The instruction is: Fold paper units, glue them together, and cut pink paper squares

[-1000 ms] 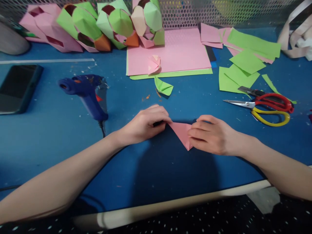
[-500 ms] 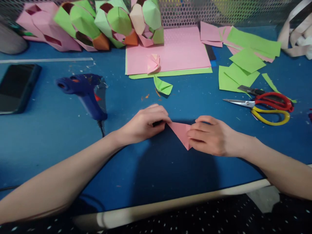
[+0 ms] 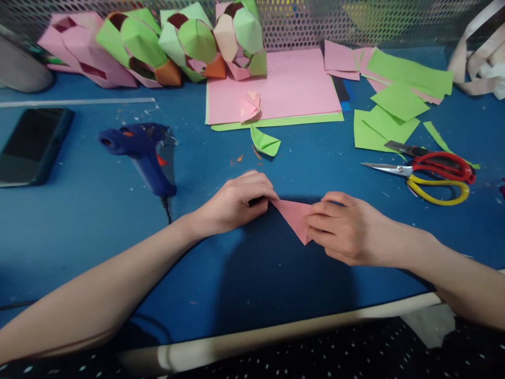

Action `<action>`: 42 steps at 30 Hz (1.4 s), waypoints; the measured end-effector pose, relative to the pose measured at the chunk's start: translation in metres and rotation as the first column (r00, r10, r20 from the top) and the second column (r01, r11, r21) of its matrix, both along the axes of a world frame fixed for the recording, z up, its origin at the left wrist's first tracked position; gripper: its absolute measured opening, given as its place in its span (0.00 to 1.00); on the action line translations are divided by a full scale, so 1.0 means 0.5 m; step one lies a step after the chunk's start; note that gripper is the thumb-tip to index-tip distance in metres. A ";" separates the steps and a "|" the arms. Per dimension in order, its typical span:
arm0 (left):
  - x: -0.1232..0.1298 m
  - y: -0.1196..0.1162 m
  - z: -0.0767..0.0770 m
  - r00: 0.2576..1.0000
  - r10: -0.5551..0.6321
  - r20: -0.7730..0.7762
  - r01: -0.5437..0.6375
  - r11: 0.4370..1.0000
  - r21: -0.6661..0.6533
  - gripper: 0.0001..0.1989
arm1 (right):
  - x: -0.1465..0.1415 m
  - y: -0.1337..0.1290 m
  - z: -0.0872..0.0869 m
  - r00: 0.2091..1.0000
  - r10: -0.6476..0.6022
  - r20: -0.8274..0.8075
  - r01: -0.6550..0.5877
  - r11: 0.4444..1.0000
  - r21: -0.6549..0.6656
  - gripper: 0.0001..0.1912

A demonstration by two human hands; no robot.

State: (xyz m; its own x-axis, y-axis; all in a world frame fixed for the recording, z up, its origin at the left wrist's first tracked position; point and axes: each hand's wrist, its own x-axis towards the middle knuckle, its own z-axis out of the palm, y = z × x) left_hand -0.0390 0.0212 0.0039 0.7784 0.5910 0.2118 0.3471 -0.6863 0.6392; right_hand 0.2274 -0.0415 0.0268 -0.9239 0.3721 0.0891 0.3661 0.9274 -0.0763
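Between my hands is a pink folded paper triangle [image 3: 294, 217], with one point toward the table's front edge. The thumb and fingers of my left hand [image 3: 246, 200] pinch its left corner. My right hand [image 3: 345, 226] has its fingers closed over the triangle's right side and hides that part. Beyond my hands lie a small green folded paper piece [image 3: 265, 142] and a pink folded paper piece [image 3: 250, 107], the pink one resting on a stack of pink sheets [image 3: 292, 79].
A blue glue gun [image 3: 144, 152] lies left of my hands, and a phone [image 3: 33, 147] farther left. Scissors [image 3: 437, 176], a cutter knife [image 3: 406, 148] and green paper pieces [image 3: 389, 126] are at right. Several folded-paper models [image 3: 197, 42] stand against the mesh panel [image 3: 303, 26].
My right hand has shifted slightly right and toward me along the triangle. My left hand keeps its pinch. The whole view has moved a little.
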 end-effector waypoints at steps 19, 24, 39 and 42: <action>0.075 -0.198 -0.001 0.940 0.196 -0.280 -0.023 0.854 0.521 0.29 | -0.011 -0.024 -0.002 0.996 -0.072 -0.057 0.071 0.997 -0.033 0.11; 0.074 -0.190 -0.016 0.933 0.216 -0.290 -0.040 0.859 0.510 0.31 | -0.009 -0.026 -0.002 0.998 -0.064 -0.017 0.064 0.998 -0.029 0.12; 0.074 -0.147 -0.009 0.937 0.227 -0.265 -0.037 0.819 0.572 0.26 | -0.013 -0.029 0.009 0.999 -0.051 0.013 0.052 0.998 -0.024 0.11; 0.067 -0.132 -0.001 0.938 0.233 -0.255 -0.041 0.808 0.587 0.23 | -0.012 -0.029 0.012 0.999 -0.045 0.016 0.046 0.999 -0.020 0.10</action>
State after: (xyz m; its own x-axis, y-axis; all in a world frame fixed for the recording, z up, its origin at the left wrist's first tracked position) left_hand -0.0056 -0.0450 0.0036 0.7786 0.5447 0.3116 0.5734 -0.8193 -0.0007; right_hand 0.2216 -0.0558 0.0326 -0.9071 0.4154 0.0671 0.4093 0.9080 -0.0893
